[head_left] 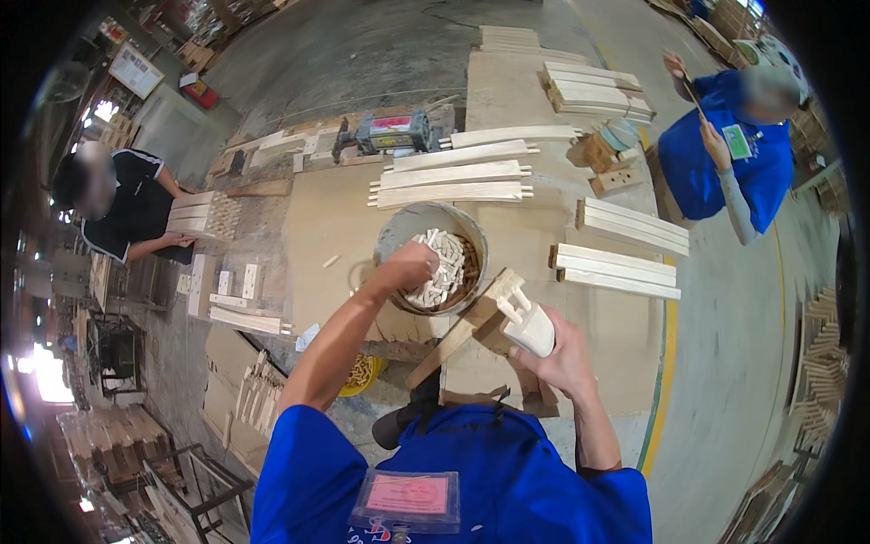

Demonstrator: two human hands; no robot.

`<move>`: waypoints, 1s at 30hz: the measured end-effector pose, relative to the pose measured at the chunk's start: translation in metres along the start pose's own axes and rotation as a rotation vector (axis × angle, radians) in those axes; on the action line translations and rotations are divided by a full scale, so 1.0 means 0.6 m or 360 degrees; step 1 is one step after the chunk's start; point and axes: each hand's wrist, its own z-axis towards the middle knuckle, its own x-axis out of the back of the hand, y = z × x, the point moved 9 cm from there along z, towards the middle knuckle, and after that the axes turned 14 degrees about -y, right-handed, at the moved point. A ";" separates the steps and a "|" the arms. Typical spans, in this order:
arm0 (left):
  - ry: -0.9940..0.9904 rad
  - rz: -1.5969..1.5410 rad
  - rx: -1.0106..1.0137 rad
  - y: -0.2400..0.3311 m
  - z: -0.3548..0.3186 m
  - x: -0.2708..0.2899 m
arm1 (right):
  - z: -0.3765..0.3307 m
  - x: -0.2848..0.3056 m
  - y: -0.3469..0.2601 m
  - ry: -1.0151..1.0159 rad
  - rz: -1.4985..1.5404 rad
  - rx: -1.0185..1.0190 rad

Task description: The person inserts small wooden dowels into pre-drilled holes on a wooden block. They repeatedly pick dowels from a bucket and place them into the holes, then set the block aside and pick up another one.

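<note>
My left hand [412, 267] reaches into a round grey bucket [387, 238] filled with short pale wooden dowels [446, 272]. Its fingers are closed among the dowels, and whether one is between them is hidden. On the right, my right hand [562, 355] grips a pale wooden rail [530, 334], end up. Two dowels [518, 305] stick out of the rail's end, pointing away from me. Between the bucket and that rail lies a wooden mallet-like piece [453, 344], its handle slanting toward me.
Dowelled wooden rails [453, 173] lie beyond the bucket; more stacks [618, 269] lie to the right. A small grey machine [394, 133] stands behind. One person [729, 150] works at far right, another [127, 199] at left holding wood. Below the bucket sits a yellow container [370, 376] of dowels.
</note>
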 end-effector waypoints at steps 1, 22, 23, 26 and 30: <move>0.0146 -0.0260 -0.0260 0.032 -0.029 0.019 | -0.005 0.006 0.002 0.0007 -0.0029 -0.0047; 0.0604 -0.2288 -0.0906 0.268 -0.308 -0.013 | -0.014 -0.051 -0.071 -0.0114 0.0477 0.0247; 0.0587 -0.2354 -0.0902 0.269 -0.303 -0.017 | -0.014 -0.048 -0.070 -0.0107 0.0480 0.0299; 0.0552 -0.2451 -0.0848 0.275 -0.291 -0.027 | -0.015 -0.039 -0.055 -0.0077 0.0491 0.0402; 0.0760 -0.1980 -0.0791 0.277 -0.299 -0.013 | -0.009 -0.037 -0.057 -0.0114 0.0584 0.0395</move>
